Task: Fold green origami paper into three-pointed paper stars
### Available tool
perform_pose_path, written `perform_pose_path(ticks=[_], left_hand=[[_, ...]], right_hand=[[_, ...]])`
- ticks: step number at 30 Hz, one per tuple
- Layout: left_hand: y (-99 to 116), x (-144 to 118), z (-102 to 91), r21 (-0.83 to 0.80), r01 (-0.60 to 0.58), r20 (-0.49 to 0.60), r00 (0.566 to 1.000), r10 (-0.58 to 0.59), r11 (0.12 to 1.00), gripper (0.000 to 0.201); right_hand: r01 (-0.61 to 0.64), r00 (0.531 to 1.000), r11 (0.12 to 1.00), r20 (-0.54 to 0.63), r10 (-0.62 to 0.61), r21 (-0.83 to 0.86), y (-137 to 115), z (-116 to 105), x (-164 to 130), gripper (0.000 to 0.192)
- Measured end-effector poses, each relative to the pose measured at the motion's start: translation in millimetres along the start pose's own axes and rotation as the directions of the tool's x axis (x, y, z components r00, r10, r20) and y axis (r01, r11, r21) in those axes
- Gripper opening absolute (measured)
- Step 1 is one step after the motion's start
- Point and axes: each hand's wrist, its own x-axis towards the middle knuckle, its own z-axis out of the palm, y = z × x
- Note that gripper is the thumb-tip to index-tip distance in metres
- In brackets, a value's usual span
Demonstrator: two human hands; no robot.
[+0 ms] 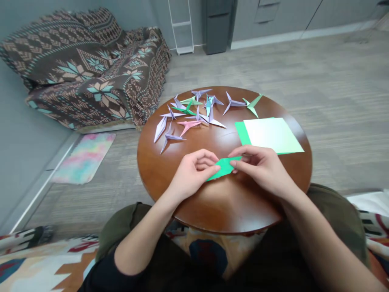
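Head view shows us at a round wooden counter (152, 162), with both hands meeting just below the centre of the frame on one folded green paper (224, 167). Our left hand (191, 172) has its fingers curled in and pinches the paper's left end; our right hand (261, 164) pinches the right end, thumb and forefinger closed on the edge. The paper lies low against the counter, already narrowed to a slim strip, so we judge that a crease is being pressed partway through the folding. The next move would call for a steady grip at one end while the other hand runs along the fold to sharpen it.

Counting: one piece in hand. Right of centre lies a stack of flat sheets (273, 134), at least two, a pale one over a darker green one. Across the upper centre sit finished paper cranes (190, 115); we count about ten, mostly lilac, with one pink and three green, though overlaps blur the tally.
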Motion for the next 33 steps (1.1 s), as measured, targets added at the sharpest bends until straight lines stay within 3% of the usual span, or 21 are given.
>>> perform_pose_path(ticks=[3, 8, 15, 22, 26, 30, 33], left_hand=[[-3.0, 1.6, 0.9, 0.038, -0.056, -0.061, 0.996, 0.058, 0.998, 0.019], [-6.0, 3.6, 0.2, 0.073, -0.062, -0.046, 0.997, 0.065, 0.995, 0.015], [-7.8, 1.2, 3.8, 0.159, -0.069, 0.007, 0.998, 0.069, 0.985, 0.008], [-5.2, 3.3, -0.1, 0.063, 0.001, 0.106, 0.994, -0.008, 0.998, 0.016], [-5.9, 3.8, -0.2, -0.015, 0.107, 0.195, 0.975, -0.102, 0.994, 0.027], [-8.0, 4.0, -0.9, -0.005, 0.145, 0.115, 0.983, -0.144, 0.989, 0.037], [-7.8, 3.6, -1.9, -0.063, 0.239, 0.191, 0.956, -0.223, 0.969, 0.045]], right_hand=[[0.029, 1.0, 0.997, -0.004, -0.03, -0.071, 1.6, 2.8, -0.3, 0.019], [0.108, 0.994, 0.987, 0.008, -0.108, -0.121, 2.9, 3.7, 1.4, 0.014], [0.061, 0.993, 0.993, 0.107, -0.05, -0.097, 3.2, 8.6, 0.8, 0.014], [-0.053, 0.994, 0.998, 0.099, 0.051, 0.02, 6.3, 6.0, 1.2, 0.01], [0.019, 0.995, 0.998, 0.095, -0.013, -0.058, 9.6, 9.2, -0.5, 0.006], [0.196, 0.971, 0.975, 0.161, -0.178, -0.104, 8.8, 12.7, -1.5, 0.011], [0.263, 0.958, 0.958, 0.147, -0.245, -0.116, 7.1, 12.0, -0.3, 0.012]])
